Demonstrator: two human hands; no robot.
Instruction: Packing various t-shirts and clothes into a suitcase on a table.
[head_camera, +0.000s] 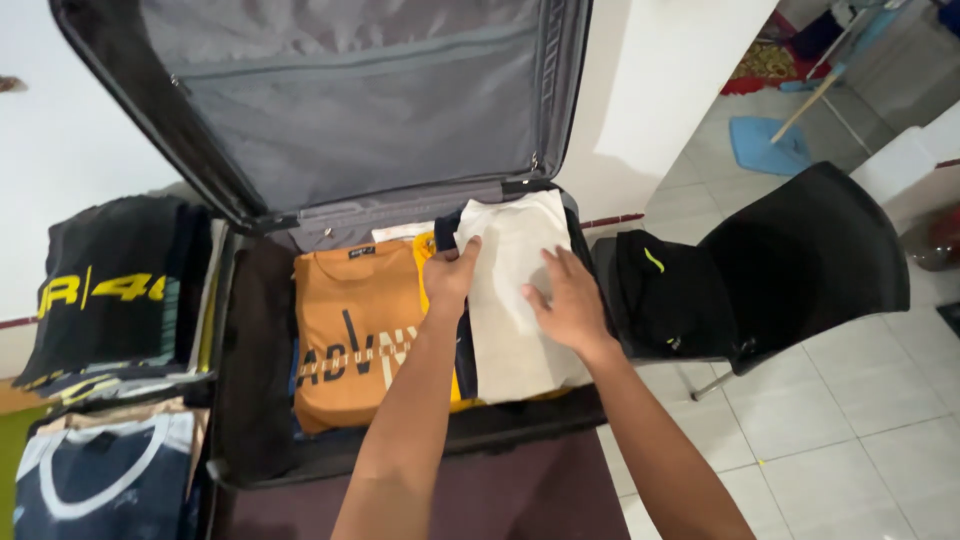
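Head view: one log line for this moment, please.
left hand: grips cream garment edge | right hand: flat on cream garment | suitcase: open, orange shirt beside garment

Both hands (510, 285) on cream garment (515, 300)

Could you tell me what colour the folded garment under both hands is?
Cream folded garment, head view.
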